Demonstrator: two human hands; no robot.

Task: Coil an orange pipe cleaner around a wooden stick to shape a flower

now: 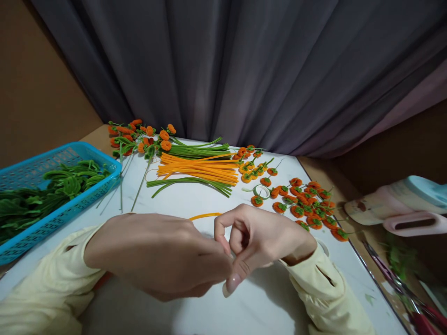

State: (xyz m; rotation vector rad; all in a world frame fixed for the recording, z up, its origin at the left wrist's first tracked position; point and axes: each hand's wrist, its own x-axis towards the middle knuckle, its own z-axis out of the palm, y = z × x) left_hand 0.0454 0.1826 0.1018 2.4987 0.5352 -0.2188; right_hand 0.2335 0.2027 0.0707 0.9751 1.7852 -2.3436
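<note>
My left hand [160,253] and my right hand [261,235] meet over the front of the white table, fingertips together. A yellow-orange pipe cleaner [206,215] arcs out behind them, from the left knuckles to the right index finger. Both hands are closed on it, though the exact grip is hidden. The right thumb and index finger form a pinch, with the other fingers curled. Mostly the back of my left hand shows; its fingertips are out of sight. Beyond lie a bundle of orange pipe cleaners [199,170] and green pipe cleaners [195,181].
A blue basket [78,197] of green fuzzy leaves stands left. Orange flower heads [307,202] and a tape roll [261,191] lie right of the bundles. Flowers on stems [129,132] rest back left. A lidded cup [394,202] and red-handled tools [394,284] are at the right.
</note>
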